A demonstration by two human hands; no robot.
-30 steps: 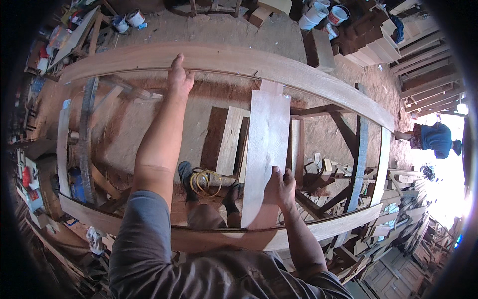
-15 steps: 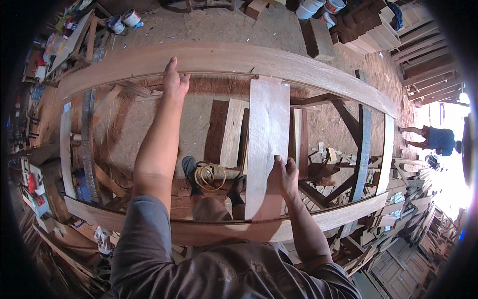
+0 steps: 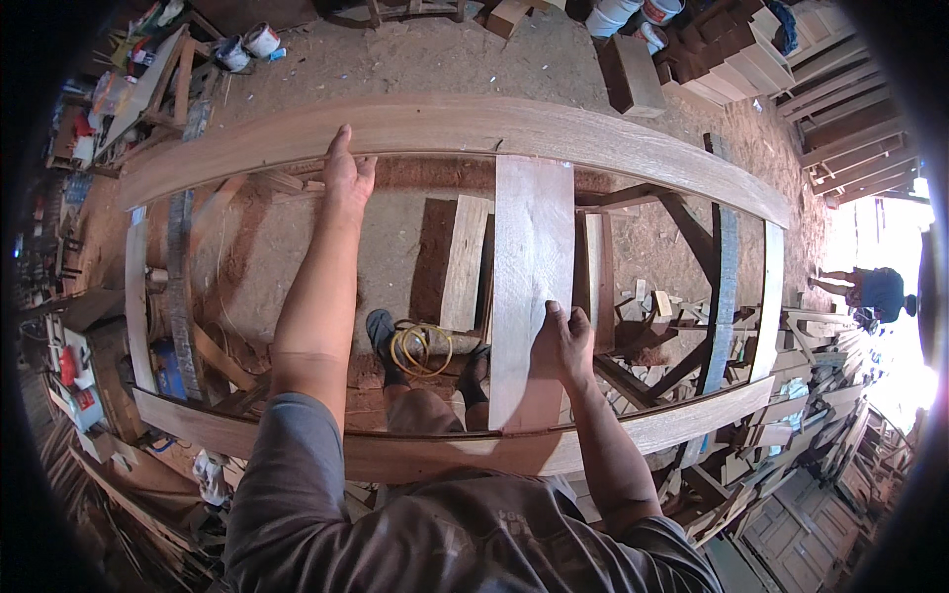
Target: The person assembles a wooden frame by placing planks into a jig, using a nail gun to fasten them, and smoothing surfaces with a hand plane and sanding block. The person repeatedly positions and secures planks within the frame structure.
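Observation:
A rectangular frame of bare boards lies in front of me. My left hand [image 3: 348,180] grips the inner edge of the far long board [image 3: 445,124], thumb on top and the other fingers mostly hidden beneath it. A wide wooden crosspiece [image 3: 531,227] spans from that board to the near long board [image 3: 395,455], right of the middle. Around the crosspiece's right edge my right hand [image 3: 571,341] is closed, its thumb on the upper face and its other fingers largely out of sight. Narrow end boards [image 3: 140,306] close the frame at either side.
Dark trestles [image 3: 725,287] stand under the frame. Below lie loose planks [image 3: 465,262], wood scraps [image 3: 638,306] and a coiled yellow hose [image 3: 420,351] by my feet. Buckets [image 3: 608,18] and stacked timber [image 3: 727,54] are at the far right. A person [image 3: 880,292] stands near the bright opening.
Both hands keep their grips, and the frame looks nearly unmoved apart from a slight shift of the view. The person at the far right has moved a little.

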